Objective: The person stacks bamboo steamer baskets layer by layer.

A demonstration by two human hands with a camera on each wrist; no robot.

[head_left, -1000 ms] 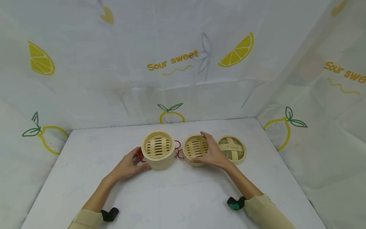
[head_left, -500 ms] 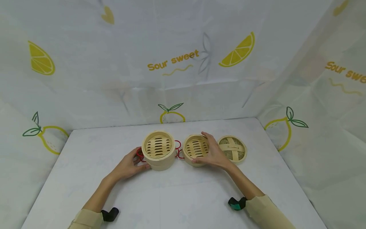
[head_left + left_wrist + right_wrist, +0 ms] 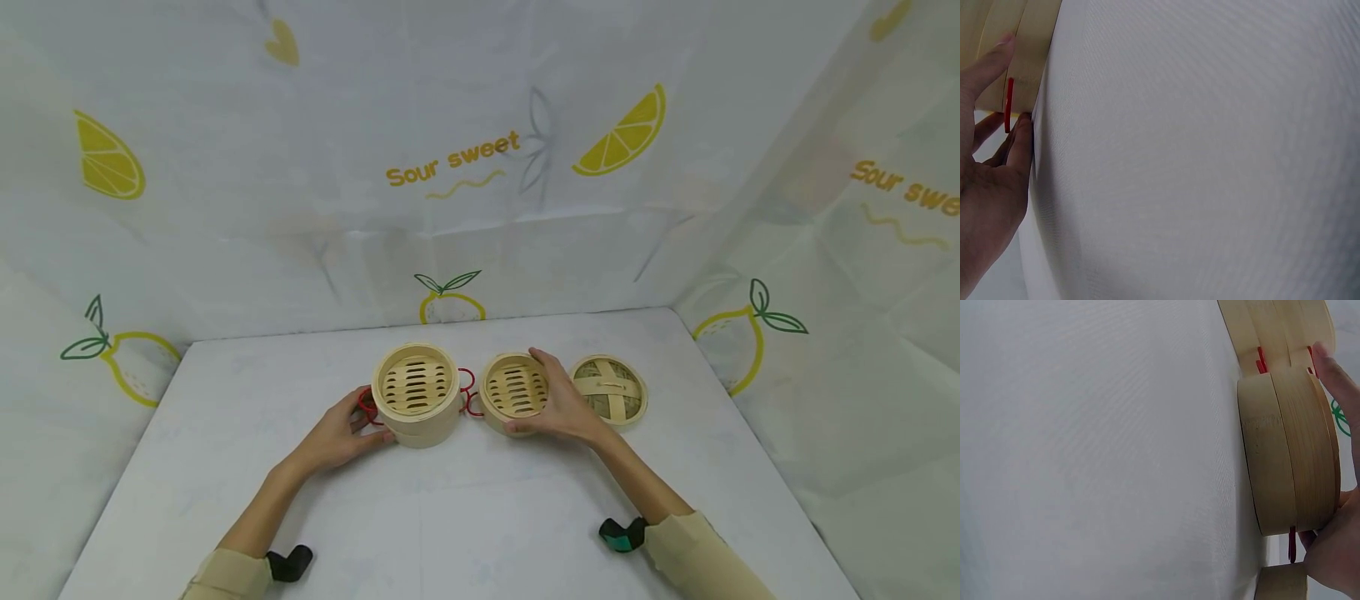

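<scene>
Well, two round wooden steamer baskets sit upright on a white table [image 3: 450,525], with a flat round lid beside them. The tall basket [image 3: 422,432] is on the left, and the left hand [image 3: 335,435] holds it low down. Its thumb presses on the near side, and the other fingers go round by the red loops [image 3: 366,405]. From the left wrist you can see lines running round the side of the tall basket, so it looks made of rings stacked up. Inside its top there is a pale wooden floor [image 3: 415,386] with rows of dark slots in it. The short basket [image 3: 495,422] is just to the right of the tall one, with more red loops in the gap between them. I can't tell if those loops touch each other. The right hand [image 3: 561,408] reaches over the short basket and grips it, with the thumb at the near edge and the fingers at the far edge. Inside, it has a slotted floor [image 3: 516,390] too, partly hidden by the hand. From the right wrist, a line goes round its side. The two hands are apart, one on each basket. The lid [image 3: 609,387] lies on the table to the right of the short basket, partly behind the right hand. Two wide strips cross over its woven top, and a little handle sits where they meet.
</scene>
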